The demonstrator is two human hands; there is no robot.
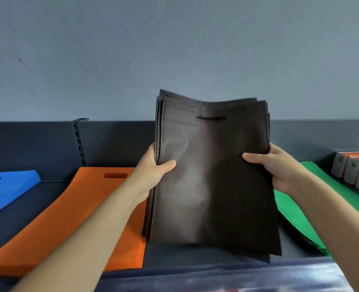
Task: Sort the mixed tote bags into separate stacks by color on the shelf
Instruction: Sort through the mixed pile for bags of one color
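Bundle of brown tote bags (212, 175) is held up on end, long axis running vertical, with the handle slot (210, 118) at the top and the flat face turned toward the camera. The top corners splay back a little.

The left hand (153, 171) clamps the left edge, thumb pressed on the front and the other fingers wrapped behind. The right hand (273, 167) does the same on the right edge.

The bundle sits over the shelf (27, 218), between the orange stack (79, 218) and the green stack (296, 203). Can't tell if its bottom edge touches the shelf.

Both of those stacks lie flat. The orange one has its handle slot at the far end, by the back wall. A blue stack (3, 186) lies flat at the far left, apart from the orange. Far right, a row of small boxes (355, 171) stands side by side, just beyond the green.
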